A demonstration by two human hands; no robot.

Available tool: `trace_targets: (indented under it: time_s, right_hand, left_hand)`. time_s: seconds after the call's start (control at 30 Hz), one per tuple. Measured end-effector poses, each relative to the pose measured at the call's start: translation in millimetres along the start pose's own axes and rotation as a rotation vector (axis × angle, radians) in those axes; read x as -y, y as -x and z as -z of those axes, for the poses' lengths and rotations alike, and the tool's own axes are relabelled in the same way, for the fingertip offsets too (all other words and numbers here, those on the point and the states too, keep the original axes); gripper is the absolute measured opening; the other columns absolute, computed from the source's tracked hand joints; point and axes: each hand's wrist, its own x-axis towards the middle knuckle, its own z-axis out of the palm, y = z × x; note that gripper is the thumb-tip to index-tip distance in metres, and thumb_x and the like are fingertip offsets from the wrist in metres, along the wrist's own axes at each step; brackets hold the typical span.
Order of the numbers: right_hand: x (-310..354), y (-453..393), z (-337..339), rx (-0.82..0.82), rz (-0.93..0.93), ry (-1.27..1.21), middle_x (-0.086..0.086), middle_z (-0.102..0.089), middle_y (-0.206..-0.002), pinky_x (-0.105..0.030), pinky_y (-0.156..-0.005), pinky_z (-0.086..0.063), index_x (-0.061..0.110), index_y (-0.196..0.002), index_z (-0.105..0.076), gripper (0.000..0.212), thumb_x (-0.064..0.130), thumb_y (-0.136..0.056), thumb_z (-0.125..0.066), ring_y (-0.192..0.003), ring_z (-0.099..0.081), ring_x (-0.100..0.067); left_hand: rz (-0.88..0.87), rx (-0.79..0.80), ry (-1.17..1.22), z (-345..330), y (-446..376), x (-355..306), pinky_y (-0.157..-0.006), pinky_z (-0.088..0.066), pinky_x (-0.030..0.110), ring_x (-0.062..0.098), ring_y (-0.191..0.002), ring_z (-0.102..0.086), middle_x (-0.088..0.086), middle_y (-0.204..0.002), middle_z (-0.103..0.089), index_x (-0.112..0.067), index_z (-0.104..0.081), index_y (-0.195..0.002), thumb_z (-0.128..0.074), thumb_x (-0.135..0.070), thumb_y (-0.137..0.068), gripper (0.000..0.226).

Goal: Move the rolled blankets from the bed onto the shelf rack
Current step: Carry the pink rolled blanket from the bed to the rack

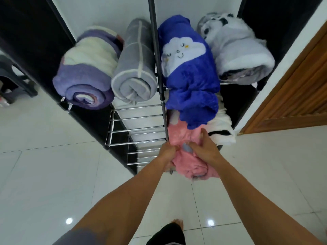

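A pink rolled blanket (191, 167) lies on a lower tier of the metal shelf rack (138, 119), right of its centre pole. My left hand (167, 152) grips its left side and my right hand (203, 147) presses on its top. Beside it on the right sits a white blanket with black stripes (222, 129). On the upper tier rest a purple and cream roll (86, 71), a grey roll (135, 64), a blue blanket with a cloud face (191, 71) that sags over the edge, and a white and grey fluffy roll (237, 50).
Black fabric side panels (35, 41) flank the rack. A wooden door (297, 89) stands at the right. A dark stool (12, 80) is at the far left. Glossy white floor tiles (53, 174) lie below, with my foot (177, 225) on them.
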Motion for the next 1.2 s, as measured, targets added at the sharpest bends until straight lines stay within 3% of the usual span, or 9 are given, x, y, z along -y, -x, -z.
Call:
trace_targets:
  time_s: [0.13,0.23,0.4,0.57,0.73,0.87,0.93,1.03,1.2]
  right_hand:
    - [-6,-29,-4,-0.043,-0.026,-0.026,-0.002,-0.058,-0.105,-0.03,-0.081,-0.044,0.013,-0.128,-0.045,0.046,0.023,-0.086,-0.063,-0.097,-0.057,-0.023]
    - [-22,-31,-12,-0.058,-0.159,-0.066,-0.006,-0.063,-0.103,-0.036,-0.076,-0.051,0.008,-0.121,-0.049,0.041,0.017,-0.083,-0.063,-0.094,-0.063,-0.029]
    - [-27,-31,-27,-0.019,-0.423,-0.211,-0.006,-0.065,-0.091,-0.03,-0.058,-0.051,0.007,-0.116,-0.046,0.042,0.023,-0.08,-0.061,-0.077,-0.064,-0.023]
    - [-23,-34,-40,-0.059,-0.458,-0.482,-0.011,-0.062,-0.081,-0.035,-0.066,-0.051,-0.004,-0.118,-0.055,0.037,0.011,-0.084,-0.056,-0.069,-0.059,-0.024]
    - [-12,-7,-30,0.052,-0.42,-0.506,-0.007,-0.06,-0.093,-0.053,-0.098,-0.046,0.025,-0.094,-0.055,0.021,0.005,-0.088,-0.05,-0.085,-0.054,-0.022]
    - [-23,7,-13,-0.02,-0.443,-0.48,-0.011,-0.057,-0.103,-0.045,-0.089,-0.05,0.017,-0.106,-0.055,0.019,0.018,-0.087,-0.059,-0.089,-0.052,-0.022]
    - [-44,25,-9,-0.063,-0.461,-0.471,-0.011,-0.059,-0.107,-0.046,-0.094,-0.048,0.018,-0.115,-0.05,0.029,0.019,-0.088,-0.06,-0.095,-0.056,-0.024]
    - [-98,78,-2,-0.092,-0.578,-0.403,-0.014,-0.06,-0.128,-0.042,-0.102,-0.046,0.015,-0.132,-0.046,0.05,0.022,-0.085,-0.062,-0.112,-0.058,-0.028]
    - [-196,244,16,-0.33,-0.862,-0.577,-0.018,-0.065,-0.109,-0.029,-0.071,-0.044,0.006,-0.128,-0.05,0.044,0.012,-0.086,-0.06,-0.091,-0.061,-0.026]
  left_hand:
    - [-0.093,-0.182,-0.047,-1,-80,-2,-0.084,-0.056,0.057,0.039,-0.099,-0.069,0.018,-0.109,-0.072,-0.014,-0.067,-0.111,-0.054,-0.035,-0.068,0.05]
    - [-0.113,-0.2,-0.039,-12,-84,-5,-0.09,-0.056,0.048,0.029,-0.105,-0.068,0.008,-0.117,-0.07,-0.021,-0.059,-0.126,-0.062,-0.06,-0.048,0.088]
    - [-0.055,-0.167,-0.023,-8,-75,13,-0.089,-0.057,0.047,0.029,-0.104,-0.068,0.009,-0.115,-0.07,-0.019,-0.058,-0.121,-0.064,-0.017,-0.058,0.063]
    - [0.188,0.072,-0.105,-9,-38,-8,-0.064,-0.059,0.04,0.027,-0.082,-0.068,0.01,-0.101,-0.067,-0.014,-0.056,-0.111,-0.066,-0.018,-0.078,0.035]
    - [0.207,0.072,-0.077,-16,-28,-13,-0.067,-0.054,0.031,0.025,-0.089,-0.062,0.012,-0.108,-0.063,-0.011,-0.046,-0.119,-0.053,-0.016,-0.081,0.04]
    - [0.16,-0.022,-0.449,-24,-22,9,-0.081,-0.051,0.034,0.031,-0.109,-0.059,0.014,-0.127,-0.058,-0.008,-0.037,-0.139,-0.06,-0.032,-0.082,0.066]
    - [0.205,0.068,-0.569,-37,-11,31,-0.094,-0.047,0.037,0.03,-0.123,-0.052,0.011,-0.138,-0.05,-0.009,-0.032,-0.145,-0.06,-0.035,-0.086,0.071]
    - [0.288,0.339,-0.735,-60,21,66,-0.077,-0.045,0.032,0.022,-0.097,-0.058,0.006,-0.109,-0.057,-0.008,-0.051,-0.128,-0.058,-0.03,-0.09,0.045]
    - [0.192,0.685,-1.154,-122,78,120,-0.07,-0.043,0.027,0.02,-0.091,-0.056,0.006,-0.101,-0.056,-0.011,-0.057,-0.106,-0.059,-0.032,-0.09,0.026]
